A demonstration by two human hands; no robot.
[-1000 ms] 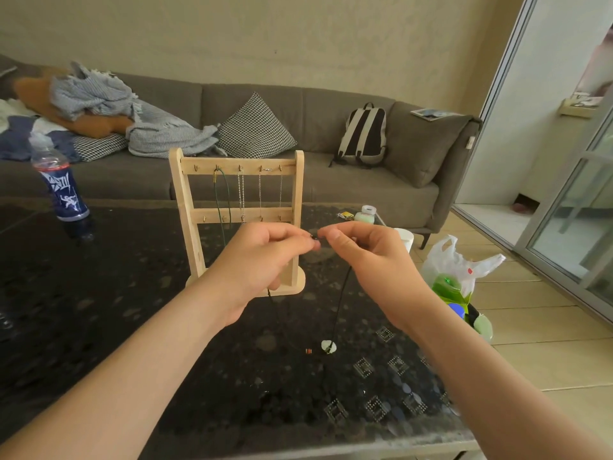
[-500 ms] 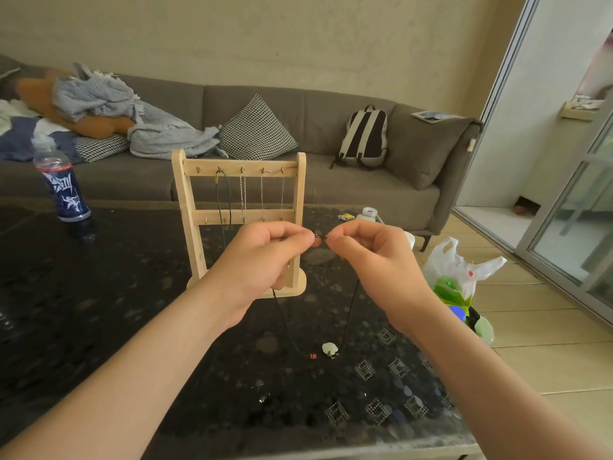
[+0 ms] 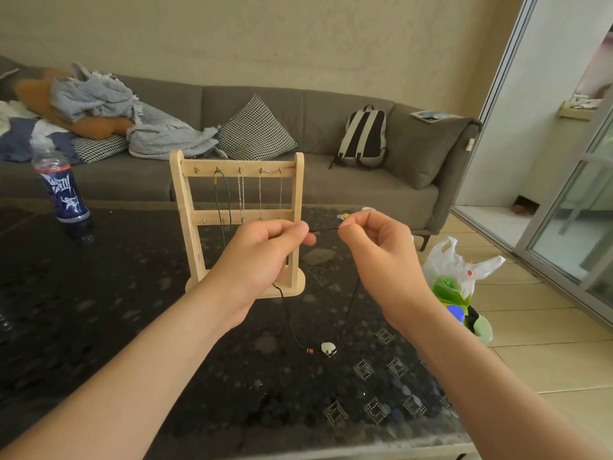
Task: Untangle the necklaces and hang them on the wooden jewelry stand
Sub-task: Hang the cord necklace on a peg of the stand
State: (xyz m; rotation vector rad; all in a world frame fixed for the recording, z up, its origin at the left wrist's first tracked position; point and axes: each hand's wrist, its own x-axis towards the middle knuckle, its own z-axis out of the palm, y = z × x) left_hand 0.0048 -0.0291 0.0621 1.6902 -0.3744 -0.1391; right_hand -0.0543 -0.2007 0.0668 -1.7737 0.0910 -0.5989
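Table [image 3: 99,327]: dark speckled top. It carries the stand at far middle, with both hands working just in front of it.

Stand [image 3: 185,207]: wooden, upright, two crossbars set with small hooks. On the top bar, from the left, the first hook is bare and the second holds a green cord [image 3: 216,194]. The other three carry fine chains [image 3: 242,194]; how many separate chains cannot be told. The lower-bar hooks appear unused.

Left hand [image 3: 262,260]: held up before the stand's right post, thumb and forefinger pinching a black cord [image 3: 326,230] near one end.

Right hand [image 3: 378,257]: level with the left and just to its right, pinching the cord near its other end. The hands are apart, with a short taut run of cord between them.

Black cord: the rest drops from both hands in a loop to the near table. No knot shows along it.

Pendant [image 3: 328,349]: pale, lying on the table at the foot of the loop, with a small reddish bead [image 3: 310,351] just to its left.

Status, as judged: most pieces are hung. The black cord looks untangled but is not yet hung. Its clasp is too small to read, and the bare left hook is the likely place for it
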